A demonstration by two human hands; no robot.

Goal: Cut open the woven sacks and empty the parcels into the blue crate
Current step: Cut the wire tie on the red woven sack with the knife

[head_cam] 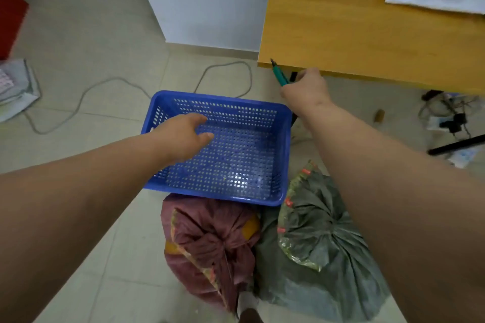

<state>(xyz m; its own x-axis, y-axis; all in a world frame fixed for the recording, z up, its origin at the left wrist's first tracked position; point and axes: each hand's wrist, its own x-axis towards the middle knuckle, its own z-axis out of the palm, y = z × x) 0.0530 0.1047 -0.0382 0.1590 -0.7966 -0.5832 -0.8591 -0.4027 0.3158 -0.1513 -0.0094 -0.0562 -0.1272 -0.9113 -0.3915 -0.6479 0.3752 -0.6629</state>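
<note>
At far left, papers and a grey cable (86, 92) lie on the tiled floor. The left hand (181, 136) reaches with relaxed fingers, holding nothing, over the empty perforated blue plastic crate (284, 155) at centre — likely to position it. Below, a tied maroon woven sack (210, 244) and a grey-green woven sack (322, 241) sit uncut. Upper right, the right hand (305, 86) grips a green-handled cutter (278, 73) beside the yellow wooden tabletop (367, 34) — ready for cutting.

Grey cable (86, 92) beside wooden table (367, 34)
</note>
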